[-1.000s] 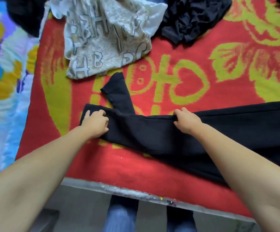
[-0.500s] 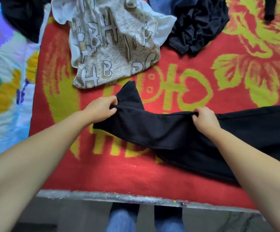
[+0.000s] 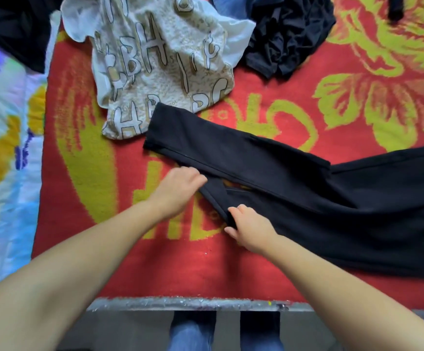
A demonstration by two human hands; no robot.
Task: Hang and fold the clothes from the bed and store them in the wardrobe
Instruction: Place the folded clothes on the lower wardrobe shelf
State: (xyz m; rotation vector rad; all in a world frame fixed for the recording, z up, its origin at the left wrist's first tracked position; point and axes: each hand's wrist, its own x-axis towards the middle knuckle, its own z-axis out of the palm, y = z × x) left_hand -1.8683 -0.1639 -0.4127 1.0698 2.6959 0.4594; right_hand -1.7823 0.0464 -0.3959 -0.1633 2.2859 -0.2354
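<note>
Black trousers (image 3: 319, 198) lie across the red and yellow bed cover (image 3: 155, 262), waist toward the right. One leg stretches up and left, its cuff overlapping a beige lettered shirt (image 3: 160, 64). The other leg's cuff lies nearer me. My left hand (image 3: 180, 188) grips the top corner of that near cuff. My right hand (image 3: 248, 229) pinches its lower corner. A small gap between the two legs shows the cover beneath.
A crumpled black garment (image 3: 286, 39) and a blue one (image 3: 231, 3) lie at the far middle. Another dark garment (image 3: 16, 34) sits at the far left over a bright flowered quilt (image 3: 3, 148). The bed's metal edge (image 3: 193, 304) runs just before my legs.
The upper trouser leg has been laid out toward the lettered shirt. Both hands left it and came nearer me, and now hold the other leg's cuff.
</note>
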